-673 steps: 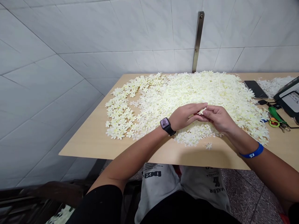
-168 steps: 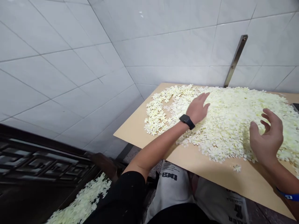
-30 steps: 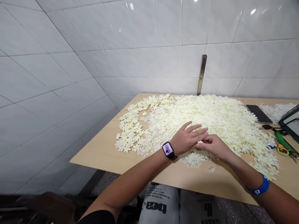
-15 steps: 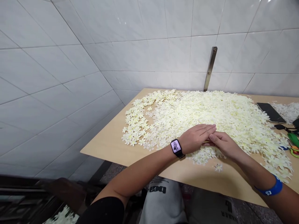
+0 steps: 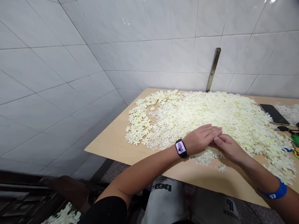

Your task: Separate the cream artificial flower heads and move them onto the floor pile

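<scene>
A broad heap of pale yellow-white artificial flower heads (image 5: 210,105) covers much of the table. My left hand (image 5: 201,138), with a black smartwatch (image 5: 181,147) on the wrist, lies flat over the front of the heap, its fingers stretched out to the right. Its fingertips rest against my right hand (image 5: 230,147), whose thumb lies along them. The right hand's other fingers are mostly hidden under the left. Nothing is visibly held in either hand. A single flower (image 5: 221,168) lies apart, just in front of them.
The tan tabletop (image 5: 109,143) borders a tiled wall (image 5: 161,56) with a metal strip (image 5: 213,70). To the right are a black phone (image 5: 274,114), a pile of small white pieces (image 5: 291,112) and green-handled tools (image 5: 295,140). More flowers (image 5: 63,214) show at the lower left, below table height.
The whole view has shifted slightly, so the scene sits a little further right. Both hands stay together over the heap, with the right fingers now more covered by the left.
</scene>
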{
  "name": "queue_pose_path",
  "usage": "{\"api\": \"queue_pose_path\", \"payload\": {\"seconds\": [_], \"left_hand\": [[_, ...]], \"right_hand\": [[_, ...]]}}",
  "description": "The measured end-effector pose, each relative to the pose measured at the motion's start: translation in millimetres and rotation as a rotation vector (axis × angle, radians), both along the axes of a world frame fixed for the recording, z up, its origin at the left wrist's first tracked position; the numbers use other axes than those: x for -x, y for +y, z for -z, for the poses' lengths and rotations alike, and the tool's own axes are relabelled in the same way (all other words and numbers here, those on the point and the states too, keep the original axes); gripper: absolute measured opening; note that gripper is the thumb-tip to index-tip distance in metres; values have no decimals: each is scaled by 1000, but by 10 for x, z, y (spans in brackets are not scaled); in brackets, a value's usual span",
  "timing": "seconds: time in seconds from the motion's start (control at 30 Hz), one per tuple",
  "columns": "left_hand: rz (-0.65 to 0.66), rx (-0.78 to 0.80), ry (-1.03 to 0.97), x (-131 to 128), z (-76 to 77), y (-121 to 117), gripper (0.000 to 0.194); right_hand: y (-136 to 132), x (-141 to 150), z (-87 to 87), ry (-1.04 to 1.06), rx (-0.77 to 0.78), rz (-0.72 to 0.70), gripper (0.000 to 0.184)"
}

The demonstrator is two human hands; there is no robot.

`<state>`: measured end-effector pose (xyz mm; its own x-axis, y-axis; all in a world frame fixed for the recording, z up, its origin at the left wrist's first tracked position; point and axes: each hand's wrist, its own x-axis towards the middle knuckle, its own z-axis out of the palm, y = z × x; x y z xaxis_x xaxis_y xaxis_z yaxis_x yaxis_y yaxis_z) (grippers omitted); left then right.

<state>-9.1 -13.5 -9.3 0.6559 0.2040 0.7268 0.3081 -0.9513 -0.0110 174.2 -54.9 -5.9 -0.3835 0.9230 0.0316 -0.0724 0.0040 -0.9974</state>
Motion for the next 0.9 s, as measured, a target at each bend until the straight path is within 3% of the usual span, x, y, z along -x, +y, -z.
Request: {"api": "queue_pose_path", "payload": {"seconds": [0.17,0.33,0.47,0.63,0.77,0.9], "left_hand": [[93,-11,-33,106,-27,82,31],[78,107,74,90,-77,79,52],[-13,38,14,85,-40,48,27],[25,-3,-25,105,3,56,28],[19,95,22,64,3,43,41],[-27,264,144,8,-10,6,58]], "right_hand": [[20,27,-29,65,102,-10,43],[12,8,-87,73,101,-27,44],[-14,8,-101,19,46,-33,47],[-14,9,-153,16,154,-121,52],[-15,18,-212,-162,14,-101,52],[-27,13,-161,-331,-115,101,59]]}}
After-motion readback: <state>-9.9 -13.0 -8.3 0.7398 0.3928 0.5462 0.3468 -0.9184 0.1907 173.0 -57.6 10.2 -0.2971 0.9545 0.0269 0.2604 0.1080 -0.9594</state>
